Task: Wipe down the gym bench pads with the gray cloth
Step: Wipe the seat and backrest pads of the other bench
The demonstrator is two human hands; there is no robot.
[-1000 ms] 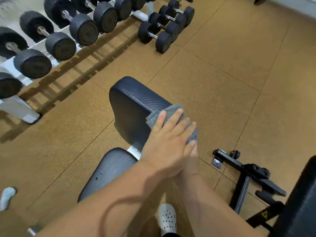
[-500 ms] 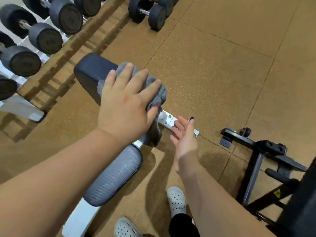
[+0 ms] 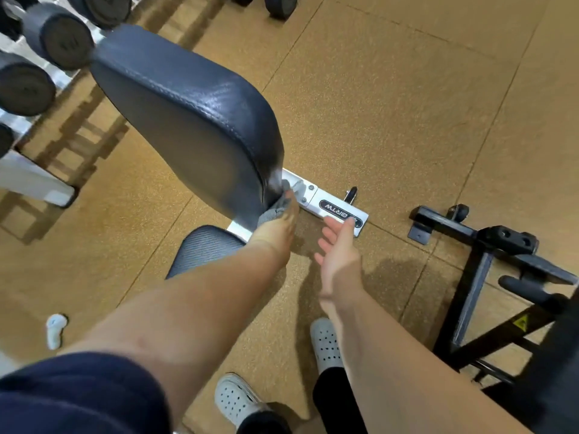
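Observation:
The dark blue back pad (image 3: 188,120) of the bench stands tilted up in the middle of the view, its lower right side edge nearest me. My left hand (image 3: 277,228) presses the gray cloth (image 3: 277,208) against that lower side edge; most of the cloth is hidden behind the pad and my fingers. The ribbed seat pad (image 3: 203,249) shows just below, partly covered by my left forearm. My right hand (image 3: 340,245) hovers open beside the pad, over the white bench frame (image 3: 332,208), holding nothing.
Dumbbells (image 3: 56,42) sit on a white rack (image 3: 34,183) at the upper left. A black machine frame (image 3: 476,245) lies on the floor at the right. My white shoes (image 3: 326,346) stand on the brown rubber floor (image 3: 391,104). A small white object (image 3: 55,328) lies at the left.
My left hand has slid the cloth from the top face of the back pad down along its right side edge. The view moved closer to the pad. My right hand stays open.

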